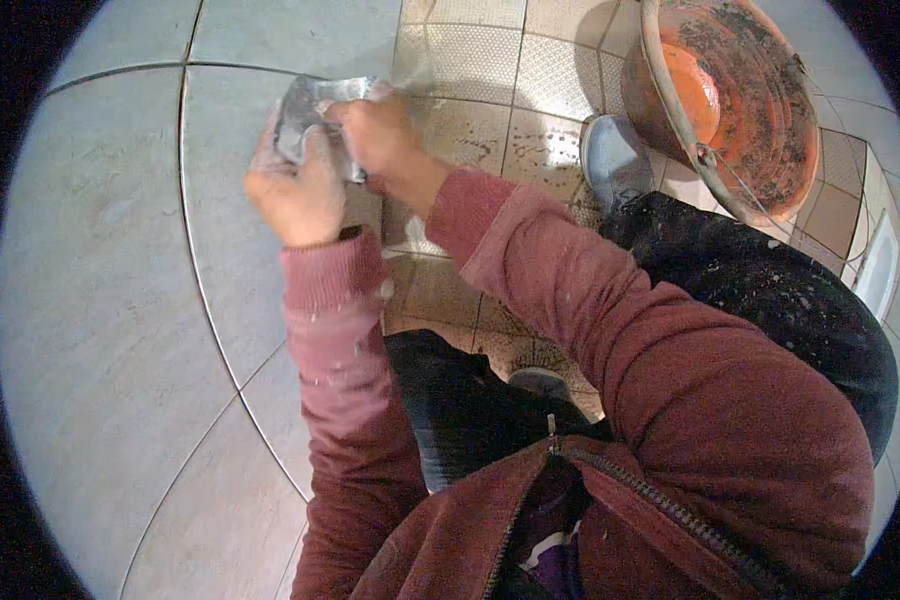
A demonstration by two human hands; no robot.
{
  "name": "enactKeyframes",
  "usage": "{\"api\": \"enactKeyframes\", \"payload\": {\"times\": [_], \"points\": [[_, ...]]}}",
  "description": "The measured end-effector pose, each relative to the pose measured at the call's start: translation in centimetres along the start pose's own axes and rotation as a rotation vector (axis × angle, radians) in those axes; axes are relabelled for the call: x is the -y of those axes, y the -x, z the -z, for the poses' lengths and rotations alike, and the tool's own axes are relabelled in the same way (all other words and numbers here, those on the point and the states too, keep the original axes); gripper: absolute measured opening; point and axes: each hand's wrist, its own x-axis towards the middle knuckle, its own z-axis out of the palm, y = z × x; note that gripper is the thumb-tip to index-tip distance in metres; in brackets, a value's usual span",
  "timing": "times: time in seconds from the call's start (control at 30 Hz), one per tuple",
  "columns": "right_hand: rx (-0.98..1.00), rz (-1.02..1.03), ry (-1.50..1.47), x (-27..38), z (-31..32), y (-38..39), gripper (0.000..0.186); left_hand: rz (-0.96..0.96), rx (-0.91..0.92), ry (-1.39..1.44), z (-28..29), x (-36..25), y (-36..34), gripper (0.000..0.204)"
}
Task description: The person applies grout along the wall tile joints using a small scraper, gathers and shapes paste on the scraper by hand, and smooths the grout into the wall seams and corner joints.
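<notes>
Up against the pale grey-blue wall tiles, both my hands are closed on a shiny grey, flat thing [295, 115]. It may be a thin sheet or a blade, but blur keeps me from telling its kind. My left hand [295, 200] grips it from the near left, the thumb pointing up across it. From the right, my right hand [375, 135] pinches its other side. Both hands look whitish with dust or paste, and a bright edge of the thing shows just below the right fingers.
An orange bucket [695, 90], smeared with dark dirt and fitted with a wire handle, stands tilted in view at the upper right. Next to it is my grey shoe [615, 155]. Beige floor tiles [460, 70] carry wet, dark spots. The tiled wall [100, 250] fills the left side.
</notes>
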Motion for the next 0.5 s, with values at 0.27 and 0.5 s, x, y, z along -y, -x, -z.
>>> {"api": "enactKeyframes", "payload": {"times": [0.27,0.5], "points": [[0.259,0.238,-0.185,0.6,0.0,0.5,0.019,0.147,-0.055,0.26,2.0,-1.9,3.2,0.042],[0.085,1.082,0.733,2.4,5.6,-4.3,0.027,0.295,0.14,0.162,1.9,3.2,12.7,0.064]]}}
